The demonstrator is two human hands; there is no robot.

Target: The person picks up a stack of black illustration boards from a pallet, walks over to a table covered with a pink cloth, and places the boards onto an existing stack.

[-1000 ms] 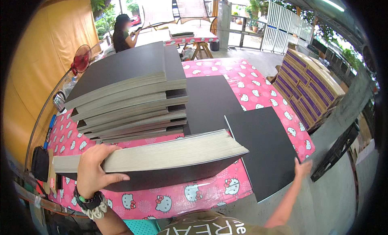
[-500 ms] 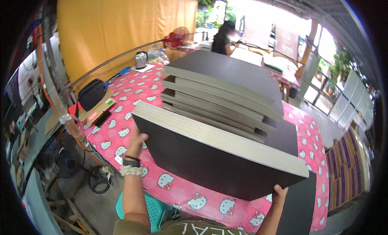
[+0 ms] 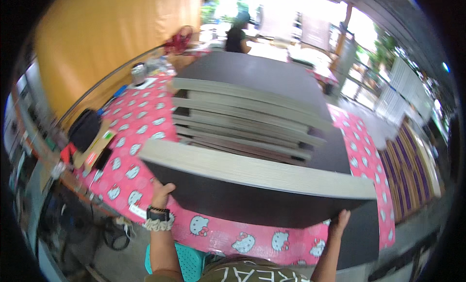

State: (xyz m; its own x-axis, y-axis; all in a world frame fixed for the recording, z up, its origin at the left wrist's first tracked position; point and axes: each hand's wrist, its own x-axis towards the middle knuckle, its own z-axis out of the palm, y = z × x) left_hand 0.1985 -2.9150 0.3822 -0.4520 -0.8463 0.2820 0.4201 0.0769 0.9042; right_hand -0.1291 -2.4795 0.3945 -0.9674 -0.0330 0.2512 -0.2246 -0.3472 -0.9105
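A thick stack (image 3: 252, 197) is held up by two bare hands on the near side of a taller pile (image 3: 242, 107). Its long axis is carried crosswise, roughly along the pile's near edge, with the right end extended past the pile. The stack's left end is gripped by the left hand (image 3: 161, 193), its right end by the right hand (image 3: 340, 223); neither hand is placed clearly nearer its middle. The thumbs are shown on or by the near face; most other fingers are hidden by the stack.

The stack is long and tilted, its dark, plain face turned nearward and its pale edge, finely lined by many layers, turned upward. Whether the table (image 3: 136, 173) is touched by it cannot be told.

The pile is made of similar dark-topped, pale-edged layers. A dark board (image 3: 359, 243) is seen to the pile's near right, and boxes (image 3: 407, 170) are stacked farther right of it.
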